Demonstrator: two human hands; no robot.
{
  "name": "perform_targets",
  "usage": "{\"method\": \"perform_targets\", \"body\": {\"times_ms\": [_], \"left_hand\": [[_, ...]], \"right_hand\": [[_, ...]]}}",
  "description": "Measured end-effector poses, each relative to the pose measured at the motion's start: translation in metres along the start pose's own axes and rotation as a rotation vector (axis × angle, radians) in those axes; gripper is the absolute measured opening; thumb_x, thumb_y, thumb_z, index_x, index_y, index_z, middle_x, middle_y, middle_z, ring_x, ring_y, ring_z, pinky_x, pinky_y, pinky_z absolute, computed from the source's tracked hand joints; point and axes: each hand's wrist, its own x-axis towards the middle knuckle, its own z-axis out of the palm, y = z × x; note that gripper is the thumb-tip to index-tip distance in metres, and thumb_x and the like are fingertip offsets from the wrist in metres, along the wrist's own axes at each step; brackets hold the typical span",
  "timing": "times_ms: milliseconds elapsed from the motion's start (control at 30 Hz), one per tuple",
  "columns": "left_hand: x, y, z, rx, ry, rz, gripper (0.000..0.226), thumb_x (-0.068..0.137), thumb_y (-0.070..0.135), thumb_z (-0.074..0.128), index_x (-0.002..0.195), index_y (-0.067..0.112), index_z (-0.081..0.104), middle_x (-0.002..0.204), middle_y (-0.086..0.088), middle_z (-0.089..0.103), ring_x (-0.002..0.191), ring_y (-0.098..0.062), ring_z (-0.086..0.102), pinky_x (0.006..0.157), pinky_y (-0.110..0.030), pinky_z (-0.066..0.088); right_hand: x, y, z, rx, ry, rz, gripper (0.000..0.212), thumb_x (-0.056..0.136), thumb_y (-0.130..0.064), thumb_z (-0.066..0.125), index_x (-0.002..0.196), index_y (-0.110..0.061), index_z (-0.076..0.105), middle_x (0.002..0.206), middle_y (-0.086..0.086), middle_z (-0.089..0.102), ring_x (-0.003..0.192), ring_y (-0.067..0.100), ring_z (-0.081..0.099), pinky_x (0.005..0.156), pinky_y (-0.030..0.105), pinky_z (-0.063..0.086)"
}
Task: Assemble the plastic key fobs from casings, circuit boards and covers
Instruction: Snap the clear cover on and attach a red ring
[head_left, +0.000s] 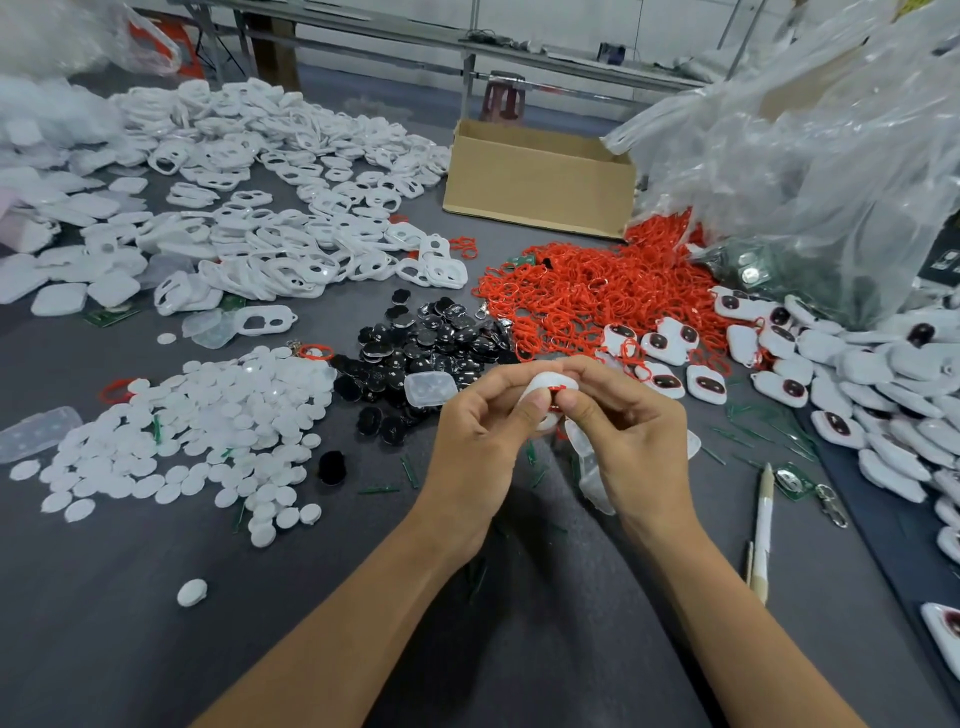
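1. Your left hand pinches the white fob between thumb and fingers, held above the grey table.
2. Your right hand pinches the red loop at the fob's edge.
3. Black discs lie just behind.

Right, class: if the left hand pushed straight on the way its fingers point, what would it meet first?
The white casing that the left hand pinches, then the right hand pinching it too. Beyond them, it would likely meet the finished fobs, though depth is unclear.
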Motion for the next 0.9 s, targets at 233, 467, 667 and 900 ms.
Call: {"method": "perform_targets", "body": {"times_ms": [233,467,667,900], "left_hand": [[0.0,-0.003,0.002,-0.034,0.069,-0.093,0.021,0.094,0.004,0.056,0.109,0.012,0.069,0.093,-0.008,0.073,0.089,-0.017,0.065,0.087,-0.037,0.055],[0.0,-0.004,0.001,-0.069,0.065,-0.152,0.02,0.095,0.004,0.054,0.107,0.011,0.069,0.086,-0.006,0.072,0.082,-0.015,0.065,0.076,-0.03,0.058],[0.0,-0.004,0.003,-0.065,0.074,-0.15,0.022,0.095,0.003,0.053,0.1,0.017,0.07,0.082,-0.001,0.073,0.077,-0.01,0.067,0.076,-0.028,0.058],[0.0,-0.004,0.003,-0.09,0.07,-0.196,0.022,0.097,0.006,0.052,0.1,0.017,0.071,0.084,-0.003,0.07,0.08,-0.013,0.065,0.064,-0.027,0.057]], "right_hand": [[-0.005,0.009,0.003,-0.502,0.219,-0.404,0.012,0.078,0.003,0.073,0.085,-0.007,0.074,0.085,-0.003,0.071,0.079,0.008,0.065,0.074,0.026,0.052],[-0.006,0.013,0.0,-0.592,0.245,-0.495,0.008,0.079,0.003,0.071,0.083,-0.005,0.072,0.083,-0.003,0.07,0.075,0.012,0.064,0.071,0.028,0.053],[-0.006,0.015,0.0,-0.616,0.231,-0.5,0.006,0.082,-0.001,0.069,0.083,-0.006,0.072,0.083,-0.003,0.071,0.074,0.01,0.064,0.067,0.032,0.053],[-0.006,0.017,0.0,-0.641,0.209,-0.469,0.008,0.082,-0.002,0.067,0.084,-0.008,0.072,0.082,-0.002,0.071,0.073,0.01,0.064,0.068,0.03,0.052]]}}
